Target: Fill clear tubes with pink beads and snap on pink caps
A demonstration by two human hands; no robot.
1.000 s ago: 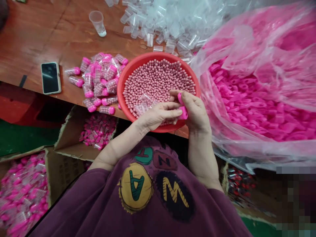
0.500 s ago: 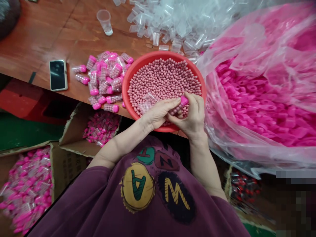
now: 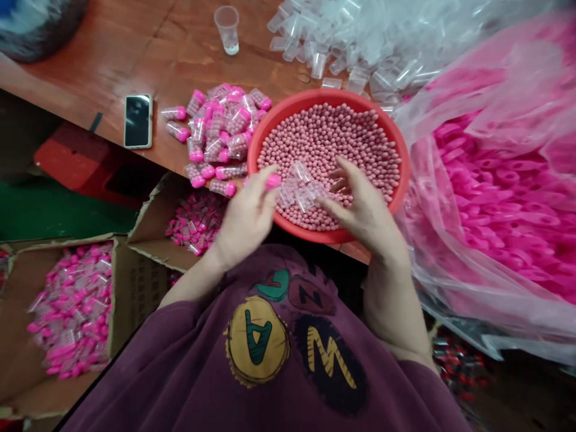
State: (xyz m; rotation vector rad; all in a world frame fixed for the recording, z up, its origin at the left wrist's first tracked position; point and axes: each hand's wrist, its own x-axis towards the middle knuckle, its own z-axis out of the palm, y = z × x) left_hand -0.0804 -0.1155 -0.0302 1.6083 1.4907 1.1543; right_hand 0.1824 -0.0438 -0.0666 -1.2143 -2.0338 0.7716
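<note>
Cap [image 3: 272, 181] pinched in your left grip [image 3: 247, 214] may drop among beads [image 3: 310, 135] alongside if you slacken; right grip [image 3: 363, 204] stands spread.

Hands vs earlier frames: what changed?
The left hand moved left to the red bowl's left rim, holding a pink cap. The right hand let go of the pink-capped piece and is open over the bowl, near the clear tubes. Phone and capped pile keep their places; the view shifted.
</note>
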